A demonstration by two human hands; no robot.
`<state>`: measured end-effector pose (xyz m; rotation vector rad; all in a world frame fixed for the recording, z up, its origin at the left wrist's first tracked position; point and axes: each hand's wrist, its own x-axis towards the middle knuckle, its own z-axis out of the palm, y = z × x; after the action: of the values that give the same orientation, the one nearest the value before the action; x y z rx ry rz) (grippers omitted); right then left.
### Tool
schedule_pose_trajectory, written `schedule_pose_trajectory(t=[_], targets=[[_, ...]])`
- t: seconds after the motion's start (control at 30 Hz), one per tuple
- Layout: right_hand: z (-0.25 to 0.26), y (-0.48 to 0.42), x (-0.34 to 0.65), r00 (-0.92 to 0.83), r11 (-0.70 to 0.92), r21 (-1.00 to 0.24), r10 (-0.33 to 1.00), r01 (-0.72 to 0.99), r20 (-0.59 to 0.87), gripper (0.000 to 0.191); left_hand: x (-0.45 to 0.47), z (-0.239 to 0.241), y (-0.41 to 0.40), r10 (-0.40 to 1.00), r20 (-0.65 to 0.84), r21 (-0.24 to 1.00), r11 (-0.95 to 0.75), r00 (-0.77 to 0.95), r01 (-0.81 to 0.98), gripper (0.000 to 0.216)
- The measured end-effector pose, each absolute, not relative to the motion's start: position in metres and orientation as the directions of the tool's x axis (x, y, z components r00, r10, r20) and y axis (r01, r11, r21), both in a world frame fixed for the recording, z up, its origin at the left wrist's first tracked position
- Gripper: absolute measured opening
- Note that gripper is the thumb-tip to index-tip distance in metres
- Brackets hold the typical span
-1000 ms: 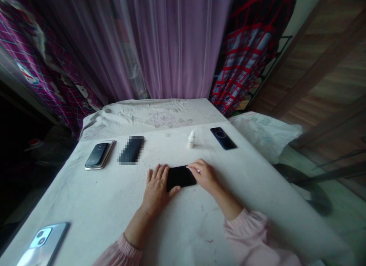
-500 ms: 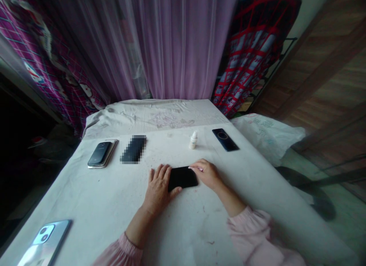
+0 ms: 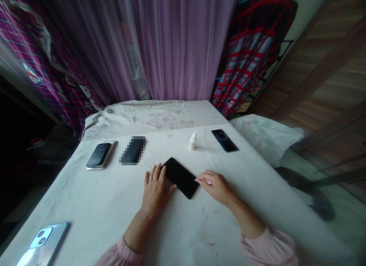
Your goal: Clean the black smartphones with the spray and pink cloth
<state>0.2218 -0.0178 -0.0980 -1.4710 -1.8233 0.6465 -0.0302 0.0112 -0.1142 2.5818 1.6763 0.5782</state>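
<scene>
A black phone (image 3: 180,176) lies face up and slanted on the white-covered table (image 3: 100,205). My left hand (image 3: 154,191) rests flat on the cloth with its fingers spread, the fingertips against the phone's left edge. At the phone's near right corner, my right hand (image 3: 215,186) has its fingers curled in a pinch on a small pink-white thing that I cannot make out. A small white dropper bottle (image 3: 192,141) stands upright beyond the phone.
More phones lie about: a dark one on a case (image 3: 99,155) at the left, a blurred dark one (image 3: 132,150) beside it, another (image 3: 224,140) at the far right, a silver one (image 3: 42,241) at the near left corner. Purple curtains hang behind.
The black phone has turned from lying crosswise to slanting, its far end now pointing up-left. My right hand has slid back toward me to the phone's near corner.
</scene>
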Motion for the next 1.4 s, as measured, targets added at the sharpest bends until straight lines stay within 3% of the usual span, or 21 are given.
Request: schedule_pose_trajectory(t=[0.1, 0.3, 0.9, 1.13, 1.4], targets=[[-0.092, -0.03, 0.217, -0.223, 0.298, -0.731, 0.954, 0.613, 0.202, 0.018, -0.029, -0.115, 0.005, 0.863, 0.262, 0.211, -0.488, 0.432, 0.847, 0.066], [-0.084, -0.028, 0.198, -0.281, 0.358, -0.627, 0.933, 0.692, 0.224, 0.022, -0.015, -0.119, -0.008, 0.835, 0.243, 0.171, -0.538, 0.494, 0.826, 0.09], [-0.097, 0.077, 0.188, -0.033, 0.168, -0.56, 0.969, 0.811, 0.243, 0.013, -0.017, -0.118, 0.0, 0.834, 0.2, 0.175, -0.546, 0.514, 0.819, 0.084], [-0.098, 0.036, 0.194, -0.117, 0.218, -0.603, 0.972, 0.767, 0.202, 0.013, -0.042, -0.112, 0.011, 0.791, 0.113, 0.261, -0.608, 0.602, 0.75, 0.082], [-0.093, -0.002, 0.183, -0.139, 0.233, -0.662, 0.971, 0.713, 0.192, 0.017, -0.02, -0.12, -0.013, 0.884, 0.228, 0.218, -0.456, 0.409, 0.863, 0.097]])
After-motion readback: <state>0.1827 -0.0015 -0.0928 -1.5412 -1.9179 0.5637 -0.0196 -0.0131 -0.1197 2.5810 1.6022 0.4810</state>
